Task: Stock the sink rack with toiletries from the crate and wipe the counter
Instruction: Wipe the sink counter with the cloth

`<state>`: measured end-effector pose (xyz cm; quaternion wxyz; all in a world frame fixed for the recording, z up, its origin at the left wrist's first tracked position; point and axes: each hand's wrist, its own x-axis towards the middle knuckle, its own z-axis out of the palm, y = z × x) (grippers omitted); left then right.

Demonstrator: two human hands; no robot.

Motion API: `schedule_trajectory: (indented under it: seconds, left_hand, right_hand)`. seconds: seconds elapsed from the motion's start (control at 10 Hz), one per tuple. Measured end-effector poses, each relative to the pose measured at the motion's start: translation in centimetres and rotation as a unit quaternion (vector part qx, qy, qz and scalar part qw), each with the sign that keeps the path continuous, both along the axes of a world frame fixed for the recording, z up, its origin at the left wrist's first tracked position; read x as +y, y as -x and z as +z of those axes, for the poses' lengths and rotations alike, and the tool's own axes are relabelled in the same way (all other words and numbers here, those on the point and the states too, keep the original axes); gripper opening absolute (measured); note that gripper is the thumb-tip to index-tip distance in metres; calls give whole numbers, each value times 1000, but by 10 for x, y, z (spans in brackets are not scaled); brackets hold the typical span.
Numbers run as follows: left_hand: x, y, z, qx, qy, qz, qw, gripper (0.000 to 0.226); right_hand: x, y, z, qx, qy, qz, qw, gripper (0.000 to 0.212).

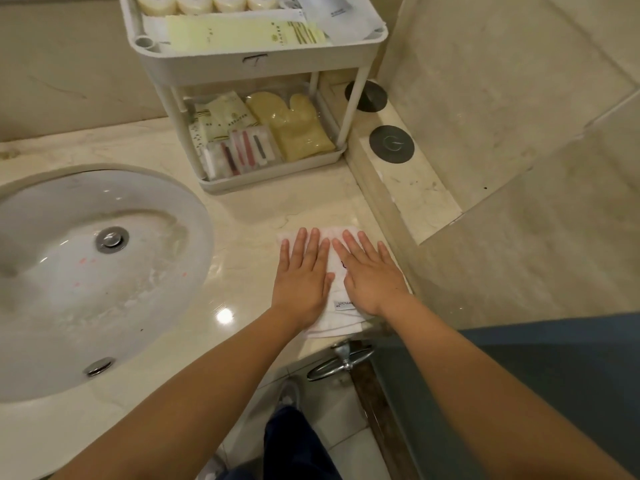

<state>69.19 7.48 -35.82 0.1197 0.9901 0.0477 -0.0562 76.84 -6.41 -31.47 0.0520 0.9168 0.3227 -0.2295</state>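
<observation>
Both palms flat, fingers straight — left hand point(304, 282) and right hand point(372, 277) pressing the white cloth point(334, 268) on the counter point(242, 216) by the rack point(256, 62), probably stocked — so keep even pressure wiping.

Your white two-tier rack point(256, 64) stands at the far side of the glossy beige marble counter point(242, 216), right of the basin. Its top tray holds pale rolls point(201, 1) and long yellow packets point(242, 34); the bottom tray holds sachets point(221, 123), a clear kit packet point(242, 154) and a yellow mitt point(298, 129). The folded white cloth point(329, 323) lies flat at the counter's near right edge, under your left hand point(304, 275) and right hand point(370, 275).
</observation>
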Motion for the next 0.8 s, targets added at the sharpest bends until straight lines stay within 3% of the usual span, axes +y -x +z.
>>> schedule_trajectory:
  seconds: [0.6,0.7,0.8]
  left_hand:
    - [-16,-36,28,95,38,-53,993,67]
    - [-3,-28,43,89,81,-61,991,62]
    - [7,-11,55,46,145,-10,988,57]
  right_hand:
    - [-13,-21,14,3,37,-28,999,80]
    - [-5,-15,25,41,18,-70,997,72]
    - [6,-8,38,71,-58,-129,987,62]
